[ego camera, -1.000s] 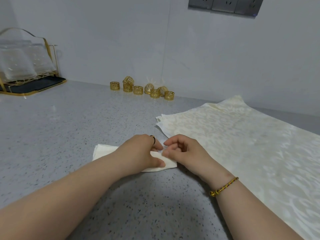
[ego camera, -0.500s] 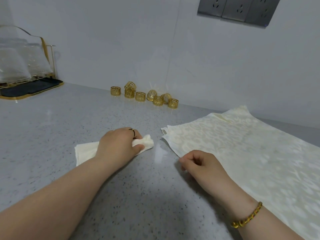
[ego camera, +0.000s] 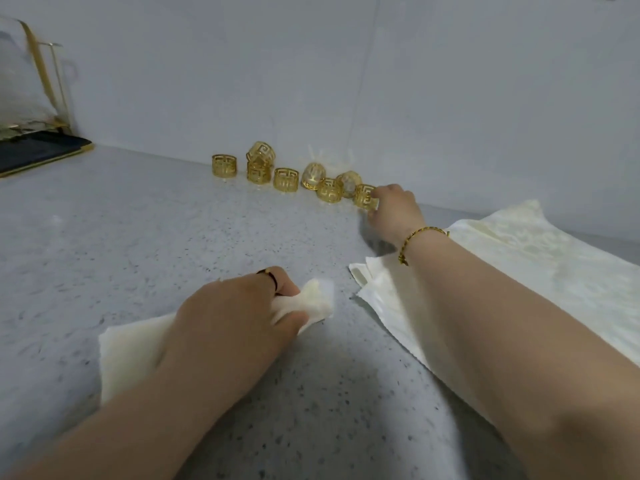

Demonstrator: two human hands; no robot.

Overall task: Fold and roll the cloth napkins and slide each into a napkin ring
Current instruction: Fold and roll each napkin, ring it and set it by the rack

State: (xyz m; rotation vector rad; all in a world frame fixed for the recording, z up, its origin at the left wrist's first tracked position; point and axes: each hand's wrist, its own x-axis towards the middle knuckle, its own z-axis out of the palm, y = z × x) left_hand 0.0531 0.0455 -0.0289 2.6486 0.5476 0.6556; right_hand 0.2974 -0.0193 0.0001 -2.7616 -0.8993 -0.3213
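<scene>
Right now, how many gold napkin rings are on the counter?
8 napkin rings along the wall, left to right: one alone, two stacked, one upright, one tipped, one upright, one tipped, one pinched by the right hand. None seems hidden.

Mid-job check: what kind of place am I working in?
Probably a home kitchen: speckled grey countertop against a plain wall, a gold-framed rack with a dark tray at far left, gold napkin rings.

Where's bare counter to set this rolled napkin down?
Bare counter lies left of the rolled napkin, between the black tray and the gold rings. Crowded: the ring row, where the right hand grips one, and the flat napkins at right.
</scene>
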